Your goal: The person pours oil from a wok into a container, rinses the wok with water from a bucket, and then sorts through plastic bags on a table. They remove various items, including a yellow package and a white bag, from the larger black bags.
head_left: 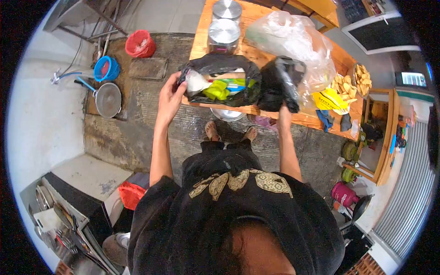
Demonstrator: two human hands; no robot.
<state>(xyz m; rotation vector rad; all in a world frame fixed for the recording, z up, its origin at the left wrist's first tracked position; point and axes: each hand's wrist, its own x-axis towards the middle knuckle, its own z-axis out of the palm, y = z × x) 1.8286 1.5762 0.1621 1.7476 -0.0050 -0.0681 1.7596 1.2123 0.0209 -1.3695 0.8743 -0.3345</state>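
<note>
An opened black plastic bag lies at the near edge of the wooden table, with green, white and blue packets showing inside. My left hand pinches its left rim beside a white bundle. To the right, bunched black plastic stands up against the bag. My right hand grips the lower right end of this plastic, its fingers mostly hidden behind the folds. Just beyond the bag are jars with silver lids.
Across the wooden table lie a large clear plastic bag, a yellow packet and pale chips. On the floor at left are a red bucket, a blue basket and a round pan. A pink gas cylinder stands right.
</note>
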